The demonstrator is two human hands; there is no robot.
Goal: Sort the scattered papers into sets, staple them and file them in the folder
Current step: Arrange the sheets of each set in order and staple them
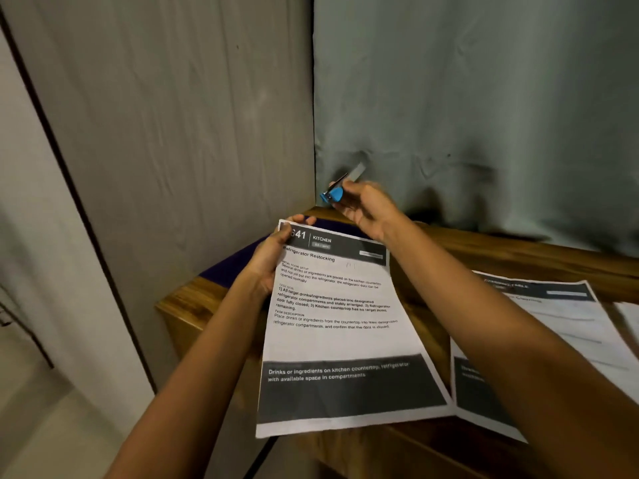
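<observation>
Hard to make out: stapler (333, 194), blue at the near end, grey metal at the far end smeared by blur. Gripped in right hand (366, 209), fingers curled round it, just above the top edge of the printed sheet (339, 340). Cannot tell whether touching the sheet or clear of it.

Cannot tell either whether one sheet or several stacked; headed "641 KITCHEN, Refrigerator Restocking". Pinched at its upper left corner by left hand (273, 257), thumb on the printed face, fingers behind. Lower part reaching past the near edge of wooden table (179, 302) in this view.

Largely hidden beneath sheet and left hand: dark blue folder (235, 267), flat on the table's far left corner, only a left strip on show. Contents not visible; open or closed, cannot tell.

Partly covered by right forearm: second sheet (567, 323), flat on the table to the right, print blurred, heading unreadable. Cut off at right frame edge: third sheet (631, 319), a white corner only. Behind the table: grey cloth (484, 98) as backdrop.
</observation>
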